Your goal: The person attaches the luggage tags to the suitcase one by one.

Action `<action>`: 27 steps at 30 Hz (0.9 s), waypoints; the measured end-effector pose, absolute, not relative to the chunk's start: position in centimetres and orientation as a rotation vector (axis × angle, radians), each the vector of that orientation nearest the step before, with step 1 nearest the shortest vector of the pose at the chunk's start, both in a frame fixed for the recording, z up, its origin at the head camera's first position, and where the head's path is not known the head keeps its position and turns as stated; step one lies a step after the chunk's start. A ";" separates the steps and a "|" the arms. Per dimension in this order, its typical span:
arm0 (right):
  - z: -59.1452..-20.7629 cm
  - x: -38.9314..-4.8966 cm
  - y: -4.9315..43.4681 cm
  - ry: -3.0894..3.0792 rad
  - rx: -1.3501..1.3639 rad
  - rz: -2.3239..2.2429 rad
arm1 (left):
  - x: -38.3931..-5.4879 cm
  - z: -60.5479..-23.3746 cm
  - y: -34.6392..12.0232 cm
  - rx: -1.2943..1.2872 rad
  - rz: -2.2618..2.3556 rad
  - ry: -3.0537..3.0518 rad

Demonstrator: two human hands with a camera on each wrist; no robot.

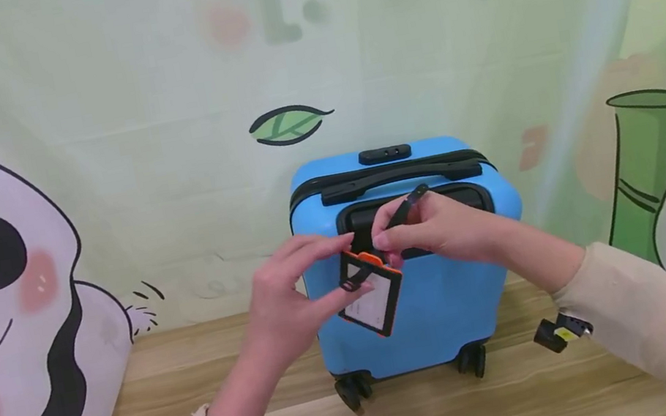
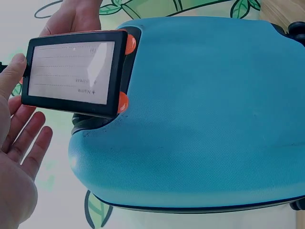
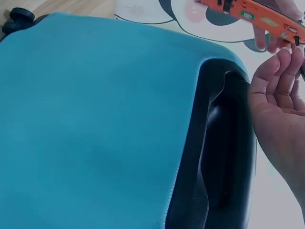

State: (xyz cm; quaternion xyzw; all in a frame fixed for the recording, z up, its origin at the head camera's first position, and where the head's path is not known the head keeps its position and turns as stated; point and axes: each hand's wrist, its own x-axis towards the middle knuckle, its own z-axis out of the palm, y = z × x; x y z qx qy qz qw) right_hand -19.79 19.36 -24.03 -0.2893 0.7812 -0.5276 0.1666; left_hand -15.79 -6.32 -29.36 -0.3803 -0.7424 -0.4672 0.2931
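A luggage tag (image 1: 383,303) with a black frame, an orange back and a white card hangs tilted before the blue suitcase (image 1: 426,318). My left hand (image 1: 284,294) pinches its upper end between thumb and fingers. In the left wrist view the card (image 2: 69,88) shows printed lines and the word "Name". With thumb and fingers my right hand (image 1: 437,227) grips a black strap (image 1: 407,205), its end sticking up above the hand. The right wrist view shows the tag's orange side (image 3: 262,19) close to the right fingertips. Behind the right hand lies the suitcase's dark recess (image 1: 468,197).
The suitcase stands upright on wheels (image 1: 353,390) on a wood-patterned surface (image 1: 203,380). Its black carry handle (image 1: 401,179) and lock (image 1: 384,154) are at the top. A backdrop (image 1: 170,192) with printed pandas and bamboo hangs close behind.
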 end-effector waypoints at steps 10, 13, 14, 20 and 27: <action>-22.7 -20.2 19.7 2.355 -0.933 -1.259 | -15.7 -29.5 -5.9 -1.075 -1.094 -1.890; -22.2 -20.2 19.6 2.376 -0.972 -1.185 | -15.6 -29.3 -5.7 -1.092 -1.091 -1.861; -22.0 -20.3 19.5 2.386 -0.986 -1.158 | -15.6 -29.4 -5.6 -1.099 -1.093 -1.849; -21.7 -20.3 19.3 2.395 -1.081 -1.106 | -15.5 -29.5 -5.1 -1.157 -1.090 -1.760; -22.1 -20.2 19.4 2.392 -1.141 -1.145 | -15.3 -29.3 -4.9 -1.179 -1.021 -1.762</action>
